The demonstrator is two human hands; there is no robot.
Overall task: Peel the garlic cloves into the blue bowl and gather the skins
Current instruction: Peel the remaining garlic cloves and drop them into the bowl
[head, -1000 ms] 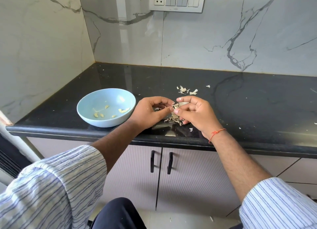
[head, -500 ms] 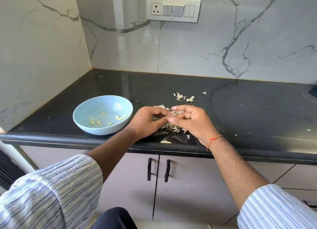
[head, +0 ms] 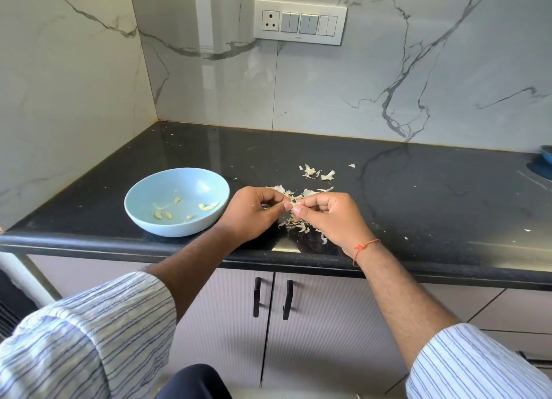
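Observation:
A light blue bowl (head: pixel 143 195) sits on the black counter at the left, with several peeled garlic cloves (head: pixel 208 207) inside. To its right, my left hand (head: pixel 254 213) and my right hand (head: pixel 331 219) meet fingertip to fingertip, both pinching a small garlic clove (head: pixel 294 203) with papery skin on it. Beneath and behind the hands lies a loose pile of garlic skins (head: pixel 294 223). A smaller patch of skins (head: pixel 316 173) lies farther back.
The black counter (head: pixel 418 195) ends in a rounded front edge above cabinet doors with black handles (head: pixel 257 297). Marble walls close the back and left. A blue object (head: pixel 547 153) peeks in at the far right. Small skin flecks dot the counter.
Both hands stay together at the clove, their fingers shifted slightly. The camera has tilted up, so counter and bowl sit lower in the frame.

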